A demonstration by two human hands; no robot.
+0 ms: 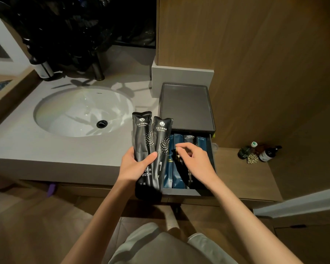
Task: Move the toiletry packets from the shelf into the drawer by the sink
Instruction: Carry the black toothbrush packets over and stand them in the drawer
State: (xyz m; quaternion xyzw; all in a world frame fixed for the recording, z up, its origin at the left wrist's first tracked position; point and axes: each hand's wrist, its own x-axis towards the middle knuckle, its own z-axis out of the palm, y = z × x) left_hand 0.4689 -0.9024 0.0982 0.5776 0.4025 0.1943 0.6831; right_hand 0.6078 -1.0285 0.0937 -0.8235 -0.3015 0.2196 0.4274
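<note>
My left hand (135, 164) grips two long black toothbrush packets (144, 141) side by side, upright, at the left edge of the open drawer (189, 191). The drawer belongs to a small dark box beside the sink; its flat lid (187, 107) is bare. Inside lie several packets, dark blue ones (177, 174) and a black one partly under my right hand. My right hand (195, 159) hovers over the drawer with fingers curled and loosely apart, fingertips near a packet; no grip shows.
A white round sink (82, 111) is set in the grey counter (46, 149) to the left. Two small bottles (263, 152) stand on the lower wooden ledge at right. A wooden wall panel rises behind the drawer box. A black bag hangs above the tap.
</note>
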